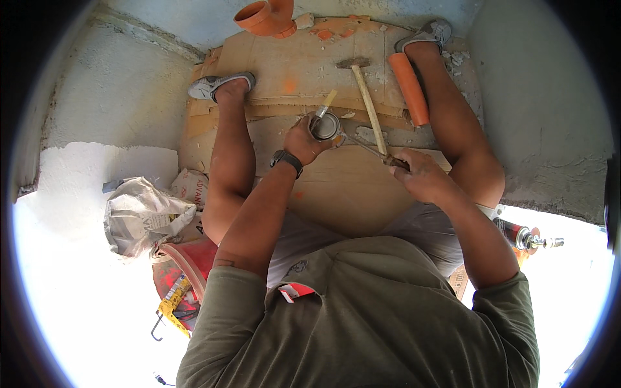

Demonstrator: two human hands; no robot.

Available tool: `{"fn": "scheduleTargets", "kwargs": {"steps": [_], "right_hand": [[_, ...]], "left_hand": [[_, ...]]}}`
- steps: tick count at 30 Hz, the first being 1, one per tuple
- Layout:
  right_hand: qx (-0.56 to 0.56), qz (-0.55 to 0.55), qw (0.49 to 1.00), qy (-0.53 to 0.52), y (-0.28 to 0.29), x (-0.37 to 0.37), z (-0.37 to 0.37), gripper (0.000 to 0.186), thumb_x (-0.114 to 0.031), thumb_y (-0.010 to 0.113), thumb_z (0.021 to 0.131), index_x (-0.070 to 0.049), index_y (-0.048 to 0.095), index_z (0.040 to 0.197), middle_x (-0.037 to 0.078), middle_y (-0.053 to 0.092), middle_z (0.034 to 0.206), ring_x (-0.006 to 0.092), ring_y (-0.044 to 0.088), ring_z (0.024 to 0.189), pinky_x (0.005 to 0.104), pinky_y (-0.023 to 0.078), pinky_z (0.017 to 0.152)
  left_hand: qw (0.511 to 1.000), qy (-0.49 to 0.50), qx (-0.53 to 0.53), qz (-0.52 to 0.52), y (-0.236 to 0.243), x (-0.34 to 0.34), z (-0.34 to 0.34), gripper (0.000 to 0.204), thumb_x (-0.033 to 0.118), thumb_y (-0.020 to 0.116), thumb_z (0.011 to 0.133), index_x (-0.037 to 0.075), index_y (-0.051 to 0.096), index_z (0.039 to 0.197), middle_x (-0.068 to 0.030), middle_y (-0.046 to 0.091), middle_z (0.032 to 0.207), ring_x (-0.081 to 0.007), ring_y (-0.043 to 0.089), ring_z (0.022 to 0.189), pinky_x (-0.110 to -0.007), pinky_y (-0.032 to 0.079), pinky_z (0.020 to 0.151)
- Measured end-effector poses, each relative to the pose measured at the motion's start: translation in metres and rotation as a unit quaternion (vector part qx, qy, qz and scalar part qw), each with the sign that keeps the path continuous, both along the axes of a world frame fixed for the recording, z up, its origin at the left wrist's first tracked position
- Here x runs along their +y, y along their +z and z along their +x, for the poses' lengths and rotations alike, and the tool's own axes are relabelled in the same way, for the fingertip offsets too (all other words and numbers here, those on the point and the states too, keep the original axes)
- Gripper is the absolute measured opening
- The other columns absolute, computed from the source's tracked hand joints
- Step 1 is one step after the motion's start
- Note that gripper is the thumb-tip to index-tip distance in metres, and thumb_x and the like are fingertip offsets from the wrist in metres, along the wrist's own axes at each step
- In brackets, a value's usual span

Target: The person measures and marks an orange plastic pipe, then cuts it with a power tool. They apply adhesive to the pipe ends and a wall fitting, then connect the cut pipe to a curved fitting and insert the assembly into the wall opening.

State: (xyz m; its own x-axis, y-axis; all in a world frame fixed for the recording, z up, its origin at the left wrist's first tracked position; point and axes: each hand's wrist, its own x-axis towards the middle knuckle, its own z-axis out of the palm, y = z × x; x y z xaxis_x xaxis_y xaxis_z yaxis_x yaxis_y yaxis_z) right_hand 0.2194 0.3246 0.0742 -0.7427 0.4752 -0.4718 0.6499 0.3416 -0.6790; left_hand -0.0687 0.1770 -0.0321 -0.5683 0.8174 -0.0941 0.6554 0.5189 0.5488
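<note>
My left hand (303, 140), with a dark watch on its wrist, is wrapped round a small round metal can (326, 127). A paintbrush (328, 102) with pale bristles sticks up beside the can at my left fingers; I cannot tell whether the hand grips it too. My right hand (424, 176) is closed on the dark handle of a screwdriver (365, 147). Its thin shaft points left, with the tip at or close to the can's right edge. A hammer (366, 97) with a wooden handle lies just beyond, its handle's end near the screwdriver.
Cardboard (278, 64) covers the floor between my legs. An orange pipe (409, 89) lies by my right leg, and an orange pipe fitting (265, 16) sits at the far wall. Left are a crumpled bag (145, 216), a red bucket (169, 253) and a yellow caulking gun (173, 299); right, a torch canister (514, 231).
</note>
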Motion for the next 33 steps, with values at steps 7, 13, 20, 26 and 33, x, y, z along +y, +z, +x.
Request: {"fn": "scheduleTargets", "kwargs": {"steps": [7,13,20,26,33], "right_hand": [[0.009,-0.002,1.000,0.013,-0.005,0.003,-0.001,0.033,-0.029,0.065,0.098,-0.002,0.067,0.116,0.020,0.071,0.097,0.0338,0.070,0.092,0.0433,0.051,0.085],[0.029,0.004,0.999,0.013,-0.009,0.002,-0.001,0.030,-0.028,0.064,0.098,-0.001,0.067,0.111,0.020,0.070,0.095,0.0340,0.069,0.090,0.0442,0.050,0.082],[0.023,0.003,1.000,0.008,-0.011,0.001,0.000,0.029,-0.029,0.064,0.098,-0.002,0.067,0.110,0.019,0.070,0.095,0.0324,0.068,0.090,0.0435,0.050,0.082],[0.030,0.003,0.999,0.013,-0.012,0.002,0.001,0.030,-0.028,0.064,0.098,-0.001,0.067,0.109,0.020,0.071,0.096,0.0335,0.069,0.090,0.0433,0.051,0.083],[0.048,0.266,0.958,0.094,-0.022,-0.010,-0.001,0.029,-0.029,0.061,0.101,-0.002,0.066,0.110,0.019,0.071,0.091,0.0341,0.070,0.086,0.0464,0.052,0.079]], "left_hand": [[1.000,0.005,0.003,0.002,-0.004,0.000,-0.002,0.095,0.038,0.095,0.066,-0.006,0.054,0.139,-0.0250,0.067,0.128,-0.0348,0.067,0.119,-0.040,0.052,0.104],[0.999,0.006,0.023,0.022,-0.006,-0.001,-0.002,0.090,0.037,0.095,0.066,-0.004,0.057,0.136,-0.0249,0.069,0.125,-0.0356,0.068,0.116,-0.040,0.054,0.101],[0.999,0.000,0.004,0.032,0.000,-0.001,0.001,0.094,0.039,0.096,0.065,-0.005,0.056,0.138,-0.0234,0.070,0.123,-0.0345,0.069,0.115,-0.040,0.054,0.101],[1.000,0.002,0.002,0.008,0.004,0.000,0.002,0.098,0.040,0.095,0.065,-0.006,0.053,0.140,-0.0251,0.068,0.128,-0.0345,0.067,0.119,-0.040,0.052,0.104],[1.000,-0.004,0.011,0.012,0.003,0.001,0.002,0.099,0.042,0.095,0.065,-0.006,0.053,0.141,-0.0258,0.067,0.128,-0.0359,0.067,0.120,-0.042,0.052,0.104]]}}
